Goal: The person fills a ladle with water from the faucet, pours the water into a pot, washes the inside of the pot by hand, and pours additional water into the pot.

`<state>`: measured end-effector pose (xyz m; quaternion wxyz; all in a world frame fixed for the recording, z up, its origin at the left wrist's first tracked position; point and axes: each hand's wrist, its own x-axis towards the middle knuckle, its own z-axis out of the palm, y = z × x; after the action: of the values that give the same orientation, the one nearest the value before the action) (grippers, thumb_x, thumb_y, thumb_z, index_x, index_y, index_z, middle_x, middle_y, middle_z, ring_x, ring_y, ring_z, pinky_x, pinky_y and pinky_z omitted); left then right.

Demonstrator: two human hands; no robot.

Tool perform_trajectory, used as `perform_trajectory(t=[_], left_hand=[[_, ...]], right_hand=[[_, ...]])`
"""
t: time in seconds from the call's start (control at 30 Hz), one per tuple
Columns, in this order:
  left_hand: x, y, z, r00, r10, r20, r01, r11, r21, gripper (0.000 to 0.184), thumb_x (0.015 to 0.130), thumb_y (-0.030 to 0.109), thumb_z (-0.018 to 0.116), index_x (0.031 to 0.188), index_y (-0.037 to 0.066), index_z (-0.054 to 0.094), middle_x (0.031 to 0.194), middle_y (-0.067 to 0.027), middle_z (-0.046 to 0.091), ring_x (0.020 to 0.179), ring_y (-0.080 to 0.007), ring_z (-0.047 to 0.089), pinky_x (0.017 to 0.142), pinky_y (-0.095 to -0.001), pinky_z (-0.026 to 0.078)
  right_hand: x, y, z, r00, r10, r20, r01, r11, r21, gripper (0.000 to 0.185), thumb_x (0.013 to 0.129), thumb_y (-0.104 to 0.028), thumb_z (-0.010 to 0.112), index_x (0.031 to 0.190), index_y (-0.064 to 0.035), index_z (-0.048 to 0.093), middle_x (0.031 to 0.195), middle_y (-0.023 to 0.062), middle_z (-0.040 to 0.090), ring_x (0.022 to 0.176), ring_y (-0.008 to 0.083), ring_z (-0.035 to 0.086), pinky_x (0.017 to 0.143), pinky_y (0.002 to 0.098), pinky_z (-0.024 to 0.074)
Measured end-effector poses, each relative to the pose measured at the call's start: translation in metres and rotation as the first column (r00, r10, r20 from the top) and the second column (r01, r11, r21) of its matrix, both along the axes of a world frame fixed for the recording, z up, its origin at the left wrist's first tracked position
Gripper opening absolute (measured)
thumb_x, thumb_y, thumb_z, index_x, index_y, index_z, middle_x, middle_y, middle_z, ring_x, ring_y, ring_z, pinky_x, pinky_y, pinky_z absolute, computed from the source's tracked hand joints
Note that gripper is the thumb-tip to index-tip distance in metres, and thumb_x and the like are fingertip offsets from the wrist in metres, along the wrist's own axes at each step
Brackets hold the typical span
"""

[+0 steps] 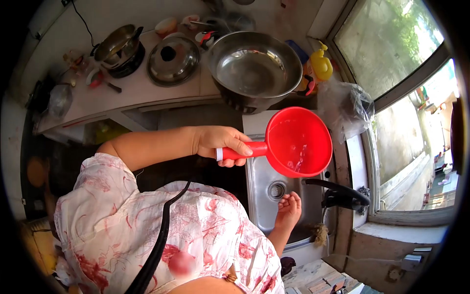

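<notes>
My left hand (226, 143) is closed around the handle of a red plastic water dipper (297, 134), holding it over the sink. Shiny wet spots glint inside the dipper's bowl, but how much water it holds is hard to tell. Beneath it is the stainless steel sink (262, 206) with a round drain (276, 190). My right hand (290, 208) is over the sink near the drain, fingers loosely curled and apart, holding nothing I can see. A black faucet (338, 188) reaches over the sink from the right, close under the dipper's rim.
A large steel pan (254, 66) stands on the counter beyond the dipper. Left of it are a steel lid (172, 61) and a small pot (117, 46). A yellow bottle (320, 63) and a clear plastic bag (345, 105) sit near the window (391, 44).
</notes>
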<state>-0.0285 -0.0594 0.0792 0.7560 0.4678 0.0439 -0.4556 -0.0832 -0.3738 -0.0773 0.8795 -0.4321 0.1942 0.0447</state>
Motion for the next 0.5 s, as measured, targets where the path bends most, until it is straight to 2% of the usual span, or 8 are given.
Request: perform_trajectory(t=[0.07, 0.13, 0.2, 0.33, 0.43, 0.5], left_hand=[[0.011, 0.008, 0.013, 0.999, 0.034, 0.013, -0.033, 0.998, -0.044, 0.037, 0.082, 0.015, 0.057, 0.114, -0.001, 0.045, 0.072, -0.0089, 0.056, 0.048, -0.01, 0.052, 0.041, -0.0198, 0.042], [0.024, 0.019, 0.023, 0.996, 0.066, 0.067, -0.063, 0.997, -0.046, 0.033, 0.081, 0.019, 0.06, 0.102, 0.0, 0.045, 0.07, -0.0081, 0.056, 0.048, -0.0096, 0.053, 0.039, -0.0197, 0.041], [0.039, 0.036, 0.032, 0.992, 0.07, 0.105, -0.062, 0.995, -0.077, 0.04, 0.08, 0.018, 0.06, 0.11, -0.002, 0.041, 0.069, -0.0083, 0.056, 0.047, -0.01, 0.053, 0.039, -0.0197, 0.041], [0.073, 0.081, 0.048, 0.985, 0.045, 0.166, -0.037, 0.998, -0.054, 0.041, 0.08, 0.018, 0.06, 0.11, -0.003, 0.041, 0.069, -0.0087, 0.056, 0.046, -0.0102, 0.052, 0.038, -0.02, 0.04], [0.1, 0.122, 0.061, 0.964, 0.029, 0.264, -0.047, 0.997, 0.063, 0.039, 0.08, 0.021, 0.06, 0.108, -0.001, 0.045, 0.069, -0.0068, 0.055, 0.046, -0.0093, 0.051, 0.038, -0.0199, 0.038], [0.117, 0.147, 0.066, 0.954, 0.007, 0.3, -0.04, 0.994, 0.103, 0.038, 0.08, 0.021, 0.06, 0.107, -0.001, 0.046, 0.068, -0.0063, 0.055, 0.045, -0.0091, 0.05, 0.039, -0.02, 0.038]], right_hand=[[0.012, -0.005, 0.025, 0.994, -0.044, 0.1, 0.047, 0.998, -0.031, 0.011, 0.085, -0.006, 0.049, 0.095, -0.0024, 0.052, 0.08, 0.0086, 0.057, 0.063, 0.0129, 0.052, 0.052, 0.0212, 0.0433], [0.025, -0.012, 0.045, 0.985, -0.091, 0.148, 0.104, 0.991, -0.085, 0.012, 0.084, -0.003, 0.048, 0.095, -0.002, 0.052, 0.082, 0.0088, 0.057, 0.063, 0.0125, 0.052, 0.051, 0.0211, 0.0423], [0.04, -0.009, 0.071, 0.97, -0.107, 0.22, 0.144, 0.977, -0.159, 0.013, 0.081, 0.0, 0.046, 0.092, -0.0008, 0.054, 0.083, 0.0097, 0.057, 0.063, 0.0124, 0.051, 0.051, 0.0206, 0.0423], [0.081, 0.027, 0.122, 0.92, -0.035, 0.39, 0.121, 0.973, -0.198, 0.012, 0.082, -0.003, 0.047, 0.09, 0.0002, 0.055, 0.084, 0.0098, 0.056, 0.063, 0.0123, 0.05, 0.051, 0.0207, 0.0414], [0.124, 0.08, 0.15, 0.927, 0.037, 0.373, 0.037, 0.981, -0.189, 0.016, 0.082, -0.005, 0.049, 0.096, 0.0007, 0.055, 0.084, 0.0098, 0.057, 0.066, 0.0135, 0.052, 0.052, 0.0212, 0.0423], [0.155, 0.126, 0.162, 0.95, 0.101, 0.295, -0.041, 0.978, -0.203, 0.019, 0.084, -0.005, 0.048, 0.101, 0.0014, 0.055, 0.085, 0.0107, 0.058, 0.069, 0.0144, 0.055, 0.054, 0.022, 0.0438]])
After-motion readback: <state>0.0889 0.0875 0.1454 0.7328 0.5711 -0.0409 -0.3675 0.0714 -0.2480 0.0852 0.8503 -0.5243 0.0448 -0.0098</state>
